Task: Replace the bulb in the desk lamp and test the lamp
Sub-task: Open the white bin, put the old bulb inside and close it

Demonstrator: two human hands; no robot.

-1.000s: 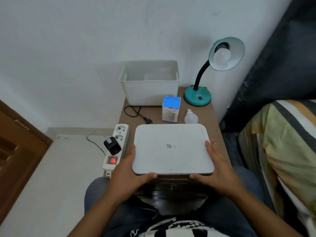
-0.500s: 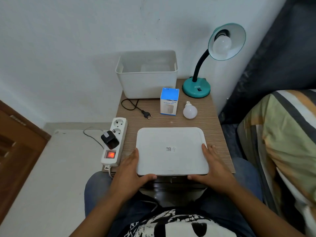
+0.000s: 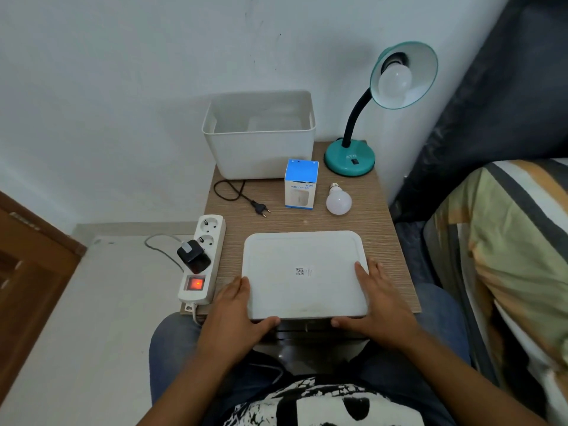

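Both hands, left (image 3: 236,315) and right (image 3: 376,305), grip a white lid (image 3: 304,273) at its near corners; beyond it lie a spare bulb (image 3: 338,201), small box (image 3: 300,188), teal lamp (image 3: 350,156), and white bin (image 3: 261,149).

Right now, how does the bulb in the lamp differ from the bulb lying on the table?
The bulb in the lamp sits screwed into the socket inside the teal shade, its base hidden; the loose bulb lies on its side on the table with its metal screw base showing. The bulb in the lamp hangs high off the table; the loose bulb rests beside the blue box. Both are white, rounded and unlit.
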